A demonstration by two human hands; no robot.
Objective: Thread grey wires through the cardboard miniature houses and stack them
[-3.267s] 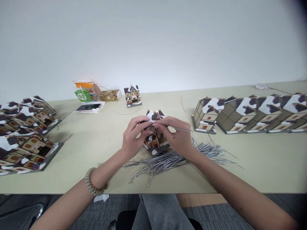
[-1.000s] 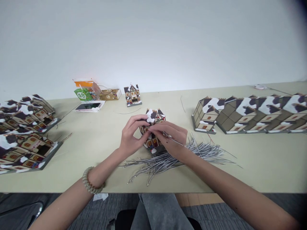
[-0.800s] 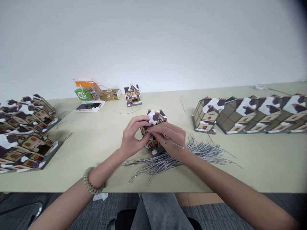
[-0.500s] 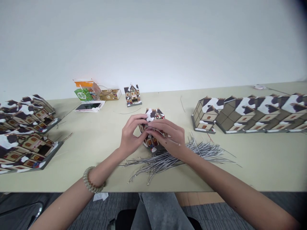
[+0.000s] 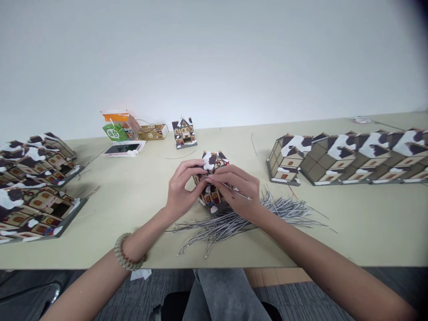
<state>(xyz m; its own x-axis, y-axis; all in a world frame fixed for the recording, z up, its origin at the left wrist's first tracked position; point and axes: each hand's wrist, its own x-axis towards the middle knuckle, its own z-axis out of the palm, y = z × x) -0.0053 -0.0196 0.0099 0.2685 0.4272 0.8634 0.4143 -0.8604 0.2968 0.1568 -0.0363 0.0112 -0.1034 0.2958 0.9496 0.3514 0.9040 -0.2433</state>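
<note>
A small model house (image 5: 211,196) with a snowy roof stands tilted a little in front of me, its base against the pile of thin grey cords (image 5: 284,211). My left hand (image 5: 182,185) is closed around its left side, thumb and fingers by the front. My right hand (image 5: 243,192) pinches one grey cord (image 5: 240,194) at the front of the house. The cord's tail runs back over the hand and ends in a small light tip. Both hands' fingertips nearly meet, hiding the cord's other end and part of the facade.
Several snowy model houses (image 5: 334,160) stand in a row at right, and more houses (image 5: 56,205) at left. One small house (image 5: 184,133) stands near the wall. Beside it are a gold box (image 5: 153,132), a phone (image 5: 123,149) and an orange-topped carton (image 5: 117,117).
My right fingers have shifted slightly at the front of the house, and the cord in them now lies straighter along the hand. My left hand has barely moved.
</note>
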